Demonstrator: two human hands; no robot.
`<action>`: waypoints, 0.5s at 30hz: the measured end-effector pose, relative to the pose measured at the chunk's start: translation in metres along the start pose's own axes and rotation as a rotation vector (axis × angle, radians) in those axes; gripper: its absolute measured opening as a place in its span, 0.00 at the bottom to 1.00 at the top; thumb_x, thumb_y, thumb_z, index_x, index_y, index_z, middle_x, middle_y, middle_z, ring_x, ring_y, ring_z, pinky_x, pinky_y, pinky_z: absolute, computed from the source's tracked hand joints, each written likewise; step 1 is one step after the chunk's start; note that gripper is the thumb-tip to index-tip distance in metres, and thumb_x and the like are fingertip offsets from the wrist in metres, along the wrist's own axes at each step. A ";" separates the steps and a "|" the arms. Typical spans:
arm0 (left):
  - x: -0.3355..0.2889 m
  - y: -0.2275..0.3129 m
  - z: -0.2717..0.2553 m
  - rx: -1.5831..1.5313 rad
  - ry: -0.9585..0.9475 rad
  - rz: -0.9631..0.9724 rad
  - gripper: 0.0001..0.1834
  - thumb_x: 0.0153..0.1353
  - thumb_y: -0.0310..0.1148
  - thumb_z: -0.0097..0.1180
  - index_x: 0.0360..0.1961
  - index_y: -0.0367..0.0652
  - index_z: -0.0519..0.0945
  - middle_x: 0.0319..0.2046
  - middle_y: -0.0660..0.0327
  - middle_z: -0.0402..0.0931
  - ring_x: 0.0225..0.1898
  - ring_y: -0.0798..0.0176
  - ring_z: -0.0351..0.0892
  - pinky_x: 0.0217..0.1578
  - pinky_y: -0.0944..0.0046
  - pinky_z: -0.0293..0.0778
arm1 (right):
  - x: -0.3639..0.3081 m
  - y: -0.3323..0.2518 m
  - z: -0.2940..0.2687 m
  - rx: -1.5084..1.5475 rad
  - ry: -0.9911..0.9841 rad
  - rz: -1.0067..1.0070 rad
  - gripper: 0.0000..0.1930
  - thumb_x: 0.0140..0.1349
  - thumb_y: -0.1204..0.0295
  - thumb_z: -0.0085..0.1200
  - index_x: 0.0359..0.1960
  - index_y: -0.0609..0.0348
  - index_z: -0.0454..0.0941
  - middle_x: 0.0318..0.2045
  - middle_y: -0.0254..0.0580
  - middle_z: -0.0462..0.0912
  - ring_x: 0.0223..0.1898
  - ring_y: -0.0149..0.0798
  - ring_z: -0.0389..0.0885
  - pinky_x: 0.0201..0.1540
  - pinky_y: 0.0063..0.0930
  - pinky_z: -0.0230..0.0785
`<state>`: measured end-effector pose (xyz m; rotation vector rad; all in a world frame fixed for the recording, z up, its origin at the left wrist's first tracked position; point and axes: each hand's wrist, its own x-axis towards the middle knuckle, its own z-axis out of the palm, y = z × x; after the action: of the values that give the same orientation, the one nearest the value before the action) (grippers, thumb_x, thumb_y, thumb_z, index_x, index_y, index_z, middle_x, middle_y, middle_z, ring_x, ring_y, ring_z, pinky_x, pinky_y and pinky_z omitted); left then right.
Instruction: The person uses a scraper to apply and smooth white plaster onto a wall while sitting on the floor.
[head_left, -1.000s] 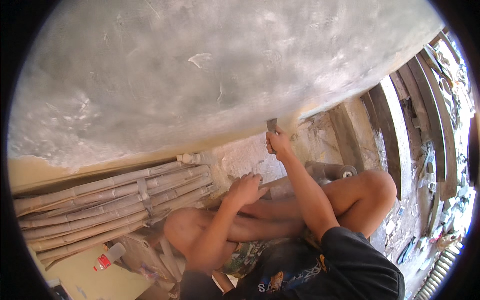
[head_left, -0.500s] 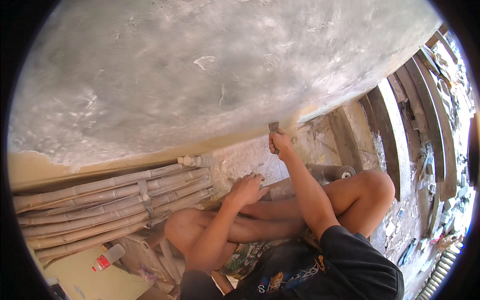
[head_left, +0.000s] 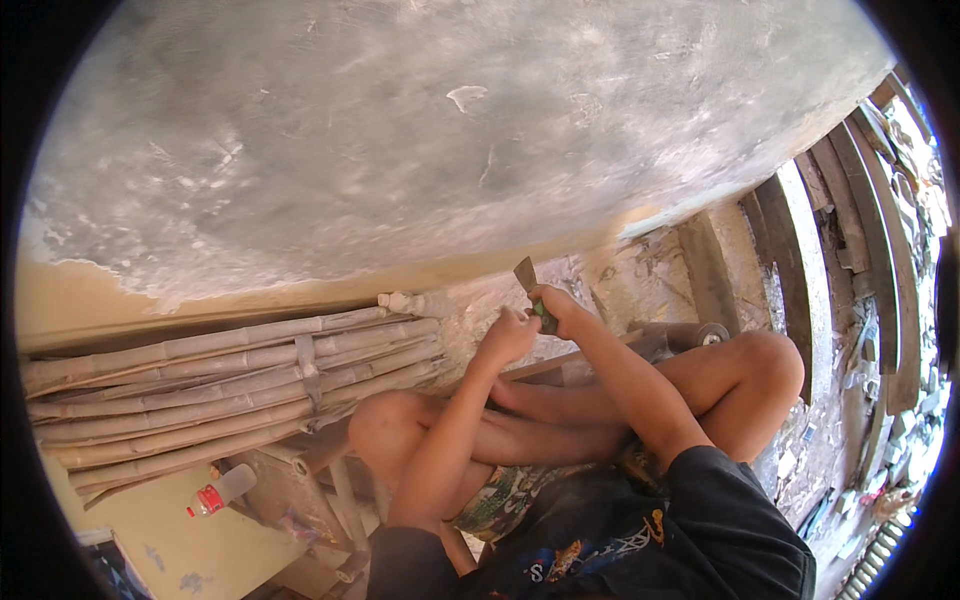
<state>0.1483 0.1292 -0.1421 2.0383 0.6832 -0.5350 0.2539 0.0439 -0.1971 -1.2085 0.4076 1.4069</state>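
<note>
My right hand (head_left: 562, 308) is wrapped round the green handle of a scraper (head_left: 525, 272). The scraper's flat, darkish blade points up and slightly left, just short of the wall's lower edge. Close beside it, my left hand (head_left: 510, 336) has its fingers curled in against the handle; their tips are partly hidden. Above both hands spreads a large grey, mottled wall (head_left: 400, 150) with pale scuffs and small peeled patches. Along its bottom edge runs a bare yellowish strip (head_left: 440, 275).
Bundled bamboo poles (head_left: 200, 380) lie to the left, tied with a strip. A clear bottle with a red label (head_left: 222, 490) is below them. Wooden beams (head_left: 800, 270) stand at the right, with scattered debris beyond. My bent legs (head_left: 690, 390) are crossed beneath my arms.
The scraper has come away from the wall's lower edge, its blade now tilted left. My left hand has risen from near my leg to the scraper's handle and closed. The view has shifted slightly.
</note>
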 end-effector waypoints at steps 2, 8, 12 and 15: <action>0.016 -0.009 -0.005 -0.079 0.382 -0.217 0.32 0.52 0.50 0.51 0.47 0.32 0.66 0.42 0.44 0.73 0.44 0.44 0.74 0.41 0.51 0.72 | -0.002 -0.014 -0.002 0.051 -0.023 0.032 0.07 0.55 0.71 0.46 0.35 0.57 0.67 0.22 0.38 0.72 0.21 0.32 0.73 0.19 0.24 0.68; 0.041 -0.001 0.011 -0.757 0.039 -0.483 0.38 0.51 0.66 0.44 0.47 0.41 0.67 0.42 0.52 0.72 0.42 0.53 0.72 0.37 0.46 0.73 | -0.004 -0.018 -0.002 0.339 -0.136 0.007 0.05 0.57 0.69 0.45 0.28 0.56 0.66 0.18 0.36 0.70 0.15 0.29 0.66 0.12 0.20 0.59; 0.059 0.016 0.022 -1.282 -0.004 -0.341 0.27 0.48 0.63 0.53 0.36 0.51 0.70 0.26 0.70 0.65 0.27 0.73 0.66 0.31 0.54 0.73 | 0.003 -0.022 0.005 0.451 -0.097 -0.049 0.07 0.58 0.69 0.45 0.25 0.56 0.67 0.18 0.34 0.68 0.13 0.28 0.62 0.10 0.19 0.51; 0.067 0.017 0.025 -1.392 -0.009 -0.275 0.22 0.48 0.57 0.58 0.29 0.52 0.69 0.19 0.74 0.57 0.17 0.78 0.57 0.22 0.68 0.68 | 0.008 -0.023 0.002 0.466 -0.093 -0.043 0.07 0.58 0.67 0.45 0.26 0.54 0.67 0.19 0.33 0.68 0.13 0.28 0.62 0.10 0.20 0.51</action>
<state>0.2072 0.1176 -0.1852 0.6417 0.9505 -0.0998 0.2752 0.0555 -0.1935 -0.7653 0.6015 1.2366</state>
